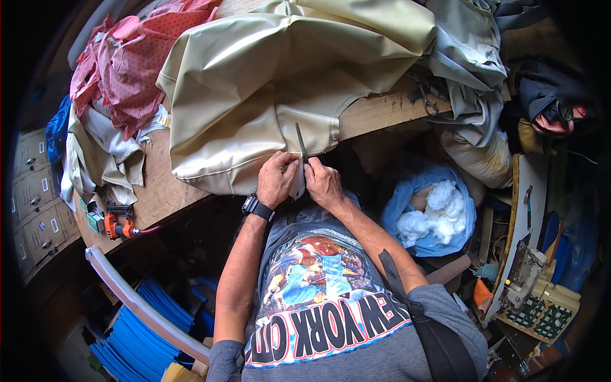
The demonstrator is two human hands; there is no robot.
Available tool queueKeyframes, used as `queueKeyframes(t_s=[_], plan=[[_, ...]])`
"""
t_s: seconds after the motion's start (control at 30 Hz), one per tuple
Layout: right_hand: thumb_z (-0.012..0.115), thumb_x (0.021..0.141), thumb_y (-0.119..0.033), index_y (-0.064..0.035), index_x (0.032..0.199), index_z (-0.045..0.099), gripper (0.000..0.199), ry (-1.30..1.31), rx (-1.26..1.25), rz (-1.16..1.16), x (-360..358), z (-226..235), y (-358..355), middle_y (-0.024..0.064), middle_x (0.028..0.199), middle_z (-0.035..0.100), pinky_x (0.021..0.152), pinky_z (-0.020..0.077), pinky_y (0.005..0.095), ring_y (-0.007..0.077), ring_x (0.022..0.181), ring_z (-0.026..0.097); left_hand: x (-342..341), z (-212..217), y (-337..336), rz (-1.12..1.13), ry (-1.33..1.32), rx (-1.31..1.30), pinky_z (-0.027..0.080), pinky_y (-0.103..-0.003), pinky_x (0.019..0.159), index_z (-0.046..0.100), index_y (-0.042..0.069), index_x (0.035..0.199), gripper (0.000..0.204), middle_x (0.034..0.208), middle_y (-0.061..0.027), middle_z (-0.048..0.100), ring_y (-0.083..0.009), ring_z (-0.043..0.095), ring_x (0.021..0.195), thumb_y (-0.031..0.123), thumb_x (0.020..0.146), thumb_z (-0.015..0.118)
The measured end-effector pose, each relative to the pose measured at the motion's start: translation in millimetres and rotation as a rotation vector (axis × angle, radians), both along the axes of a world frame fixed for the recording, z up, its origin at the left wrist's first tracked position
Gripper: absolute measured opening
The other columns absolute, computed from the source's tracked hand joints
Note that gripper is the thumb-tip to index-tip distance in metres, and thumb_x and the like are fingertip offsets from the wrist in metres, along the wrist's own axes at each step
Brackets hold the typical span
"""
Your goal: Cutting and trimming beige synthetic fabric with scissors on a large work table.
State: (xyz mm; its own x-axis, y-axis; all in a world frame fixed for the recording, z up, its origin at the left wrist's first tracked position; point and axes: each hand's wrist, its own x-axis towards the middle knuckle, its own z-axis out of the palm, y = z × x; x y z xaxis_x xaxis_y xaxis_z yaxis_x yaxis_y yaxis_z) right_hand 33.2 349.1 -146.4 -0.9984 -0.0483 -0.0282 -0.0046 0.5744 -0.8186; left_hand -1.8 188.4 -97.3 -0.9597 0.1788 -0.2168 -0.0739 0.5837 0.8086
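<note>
A large cream sheet of leather-like material (229, 83) lies over the table, with a sewn seam along its near edge. At that edge my left hand (277, 178) is closed, thumb and fingers pinching the material. Close beside it, my right hand (324, 183) is closed around a dark pointed blade (299, 137), which points away from me over the sheet. Its handle is hidden by the fingers, so I cannot tell whether it is a knife or scissors. A small tongue of the cream material hangs below, between the two hands.
The wooden table (162, 191) carries a pink dotted cloth (137, 60), an orange-and-black tool (119, 223) and dark scissors (425, 99). A blue bag (389, 213) of white stuffing (439, 210) stands below right. Blue strips (130, 337) lie lower left; drawers (37, 184) stand at far left.
</note>
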Motion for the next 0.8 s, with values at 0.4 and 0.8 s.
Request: queueKeyframes(t_s=[0.4, 0.8], plan=[[0.060, 0.098, -0.014, -0.0030, 0.093, 0.056, 0.013, 0.005, 0.049, 0.083, 24, -16, 10, 0.0235, 0.069, 0.064, 0.061, 0.0520, 0.0555, 0.0453, 0.069, 0.067, -5, 1, -5, -0.026, -0.060, 0.038, 0.054, -0.036, 0.078, 0.073, -0.001, 0.107, 0.022, 0.095, -0.0146, 0.069, -0.0281, 0.068, 0.085, 0.015, 0.094, 0.065], [0.059, 0.099, -0.012, -0.0018, 0.093, 0.055, 0.013, 0.062, 0.047, 0.080, 4, 7, -1, 0.0228, 0.073, 0.066, 0.060, 0.0544, 0.0526, 0.0424, 0.071, 0.070, 1, -15, -16, 0.001, -0.065, 0.161, 0.053, -0.035, 0.077, 0.070, -0.003, 0.106, 0.022, 0.095, -0.0146, 0.070, -0.0241, 0.066, 0.084, 0.015, 0.093, 0.067]])
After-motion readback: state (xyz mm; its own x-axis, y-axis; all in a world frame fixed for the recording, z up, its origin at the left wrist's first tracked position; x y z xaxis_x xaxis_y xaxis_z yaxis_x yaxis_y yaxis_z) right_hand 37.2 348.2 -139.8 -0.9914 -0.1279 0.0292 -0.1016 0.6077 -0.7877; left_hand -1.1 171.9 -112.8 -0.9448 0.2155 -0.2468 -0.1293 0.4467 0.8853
